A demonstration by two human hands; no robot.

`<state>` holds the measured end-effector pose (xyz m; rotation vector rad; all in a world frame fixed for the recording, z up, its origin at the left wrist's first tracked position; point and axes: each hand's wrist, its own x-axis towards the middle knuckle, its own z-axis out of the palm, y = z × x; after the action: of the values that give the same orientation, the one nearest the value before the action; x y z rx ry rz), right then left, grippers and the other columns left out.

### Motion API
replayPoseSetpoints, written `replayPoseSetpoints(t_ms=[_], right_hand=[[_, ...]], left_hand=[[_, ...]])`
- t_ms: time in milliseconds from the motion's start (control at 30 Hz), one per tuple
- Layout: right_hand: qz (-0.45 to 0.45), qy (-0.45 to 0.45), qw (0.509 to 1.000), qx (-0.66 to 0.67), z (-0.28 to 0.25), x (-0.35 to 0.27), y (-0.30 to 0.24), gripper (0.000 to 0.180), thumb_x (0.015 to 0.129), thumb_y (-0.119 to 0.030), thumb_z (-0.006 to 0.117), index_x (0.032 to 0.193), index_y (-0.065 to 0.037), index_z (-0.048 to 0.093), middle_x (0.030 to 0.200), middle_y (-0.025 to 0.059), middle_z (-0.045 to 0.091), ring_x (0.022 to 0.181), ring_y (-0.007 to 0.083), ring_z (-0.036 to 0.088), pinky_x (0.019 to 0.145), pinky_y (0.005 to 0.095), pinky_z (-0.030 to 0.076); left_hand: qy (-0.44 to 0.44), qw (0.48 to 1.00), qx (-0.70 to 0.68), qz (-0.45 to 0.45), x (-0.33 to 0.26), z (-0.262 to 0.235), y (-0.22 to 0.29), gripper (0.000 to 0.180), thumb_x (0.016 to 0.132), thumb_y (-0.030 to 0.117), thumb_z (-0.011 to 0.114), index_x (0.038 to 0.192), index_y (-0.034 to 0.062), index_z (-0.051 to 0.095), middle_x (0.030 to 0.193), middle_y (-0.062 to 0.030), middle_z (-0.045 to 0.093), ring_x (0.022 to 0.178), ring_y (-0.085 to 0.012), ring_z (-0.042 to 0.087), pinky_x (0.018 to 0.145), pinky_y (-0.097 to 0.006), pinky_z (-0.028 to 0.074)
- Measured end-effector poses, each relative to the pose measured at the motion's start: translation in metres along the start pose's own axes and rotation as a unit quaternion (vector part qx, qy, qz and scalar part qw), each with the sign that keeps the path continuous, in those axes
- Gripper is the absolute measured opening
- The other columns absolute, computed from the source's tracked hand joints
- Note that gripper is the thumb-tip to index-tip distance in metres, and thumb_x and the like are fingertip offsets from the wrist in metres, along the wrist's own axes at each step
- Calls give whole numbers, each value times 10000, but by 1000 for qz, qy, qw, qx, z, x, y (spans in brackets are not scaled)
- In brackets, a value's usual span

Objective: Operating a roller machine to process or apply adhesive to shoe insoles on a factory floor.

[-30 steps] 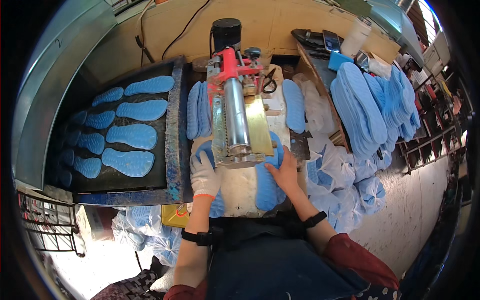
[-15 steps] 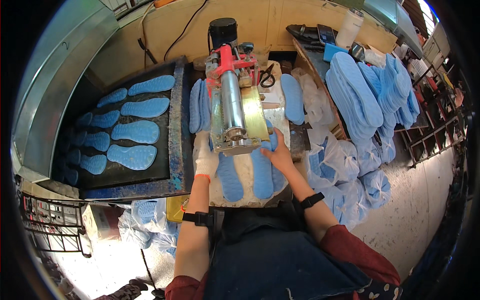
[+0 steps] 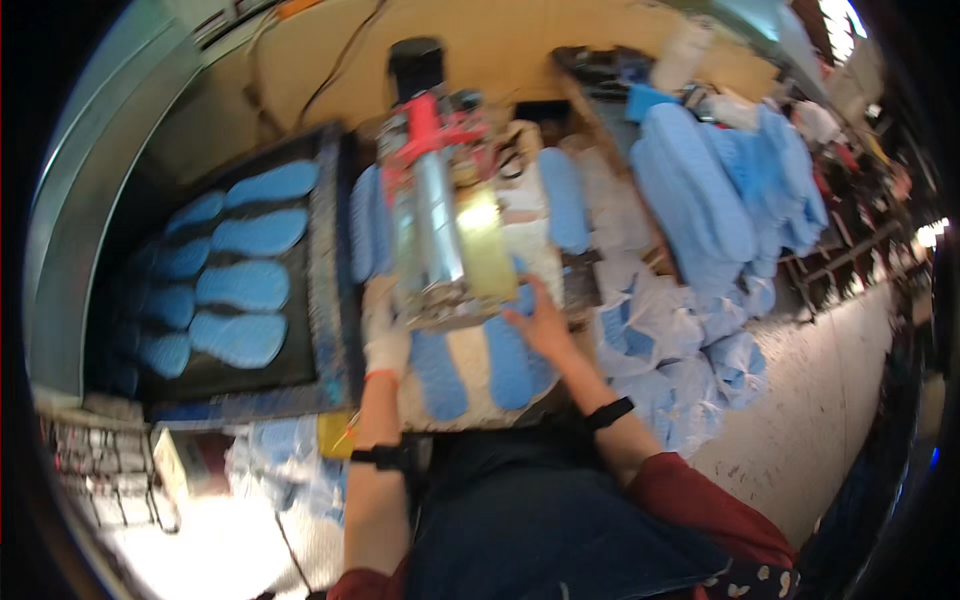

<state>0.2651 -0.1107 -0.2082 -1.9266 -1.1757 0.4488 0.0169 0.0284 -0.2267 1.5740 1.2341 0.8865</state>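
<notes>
My left hand, in a white knit glove, is at the left side of a press-like machine with a red arm and a metal roller. Its fingers are blurred and partly hidden by the machine. My bare right hand is at the machine's front right corner, thumb and fingers around the edge of a blue insole that reaches under the machine's plate. Two more blue insoles, a left one and a right one, stick out from under the machine's front toward me.
On the left, rows of blue insoles lie on a dark conveyor bed. More stand upright beside the machine. A tall insole stack is at the right, above bagged insoles. Scissors lie behind the machine.
The whole view has shifted and blurred, so the scene sits further left and the front of the bench lower. Both hands keep about the same places at the machine.
</notes>
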Motion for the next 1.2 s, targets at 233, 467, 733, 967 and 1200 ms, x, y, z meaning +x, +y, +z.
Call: replayPoseSetpoints(t_ms=[233, 467, 733, 967, 1200], right_hand=[[-187, 129, 970, -81, -112, 16, -68, 487, 820, -113, 705, 1281, -66, 554, 1212, 181, 589, 1123, 385, 561, 967, 444, 451], [-199, 333, 839, -381, -273, 62, -115, 430, 899, -163, 667, 1296, -22, 580, 1270, 172, 626, 1172, 355, 577, 1011, 420, 444], [-25, 190, 876, -442, -342, 103, -34, 554, 960, -384, 585, 1417, -88, 482, 1291, 265, 588, 1181, 413, 575, 974, 456, 449], [-105, 339, 903, -242, -344, 78, -32, 539, 983, -358, 571, 1436, -76, 494, 1394, 239, 527, 1259, 335, 540, 1038, 411, 426], [-14, 251, 967, 49, -206, -18, -138, 622, 909, -172, 671, 1455, 15, 439, 1383, 155, 526, 1196, 221, 543, 986, 319, 437]], left_hand=[[-47, 995, 14, -85, 0, -3, 10, 434, 974, 107, 537, 1389, -1, 467, 1290, -154, 601, 1209, -244, 565, 993, -341, 461], [32, 971, 135, 193, -6, -10, 45, 571, 718, -77, 622, 1268, 76, 595, 1253, -171, 571, 1259, -334, 500, 1131, -409, 339], [15, 989, 137, 61, -20, -9, 45, 554, 849, 92, 607, 1386, 47, 477, 1313, -273, 547, 1250, -419, 499, 1083, -444, 372], [29, 996, 86, -5, -22, -6, 47, 533, 815, 128, 651, 1329, 57, 530, 1308, -230, 556, 1247, -422, 470, 1069, -470, 358], [18, 987, 151, 49, -13, -8, 27, 574, 820, 156, 662, 1362, 43, 509, 1369, -226, 516, 1339, -390, 410, 1137, -444, 307]])
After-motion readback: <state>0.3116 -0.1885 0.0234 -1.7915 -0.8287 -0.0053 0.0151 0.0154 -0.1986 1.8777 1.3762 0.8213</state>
